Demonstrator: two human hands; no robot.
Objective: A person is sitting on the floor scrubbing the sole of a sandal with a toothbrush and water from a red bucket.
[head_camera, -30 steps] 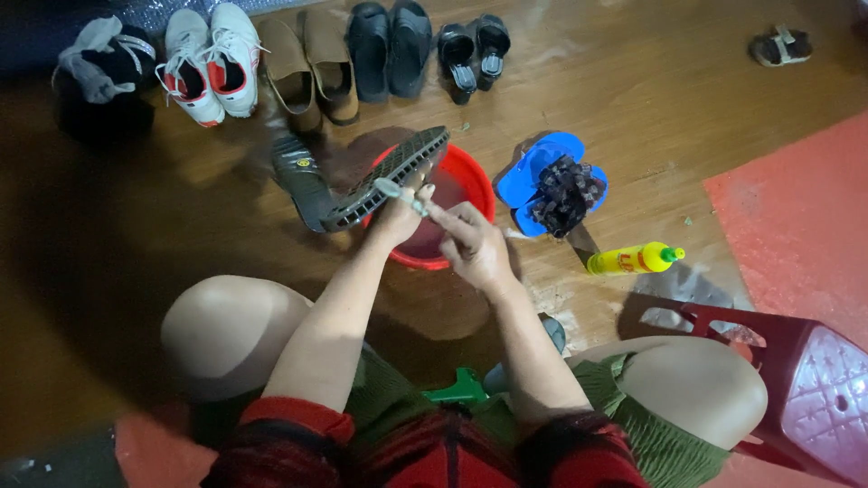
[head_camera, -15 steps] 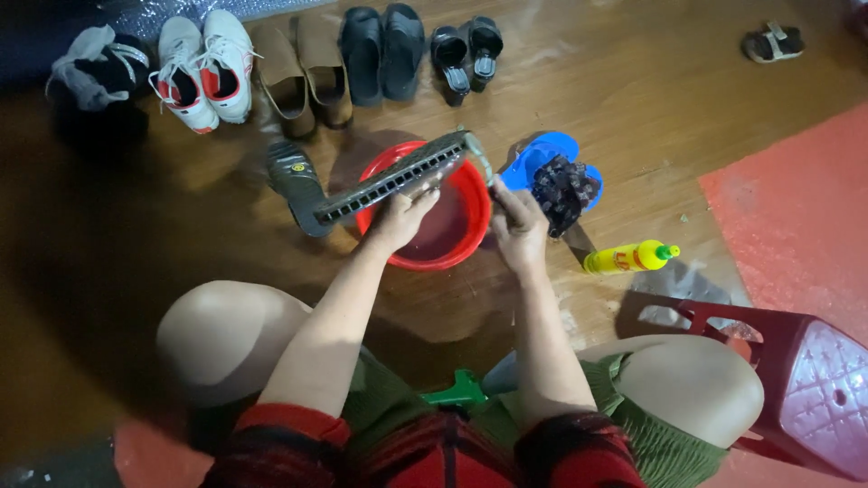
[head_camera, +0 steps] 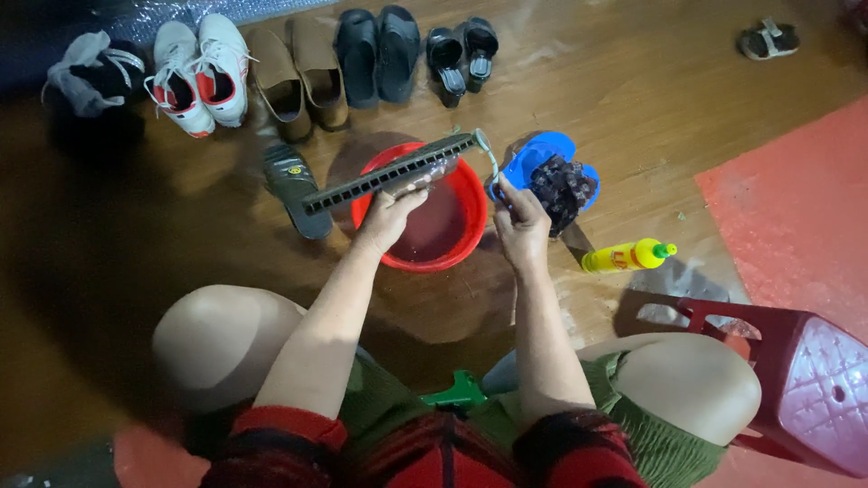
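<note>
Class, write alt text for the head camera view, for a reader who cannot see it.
A seated person's left hand holds a dark sandal sole-up over a red basin while the right hand holds a toothbrush by its tip. Shoes line the wooden floor; a yellow bottle lies nearby.

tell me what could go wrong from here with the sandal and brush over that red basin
1. The left hand holds the dark sandal across the red basin by one side only; wet, it may slip and splash into the water.
2. The brush in the right hand works at the sandal's far tip, so spray could reach the blue sandals.
3. The yellow bottle lies on the wet floor and might leak or roll.
</note>
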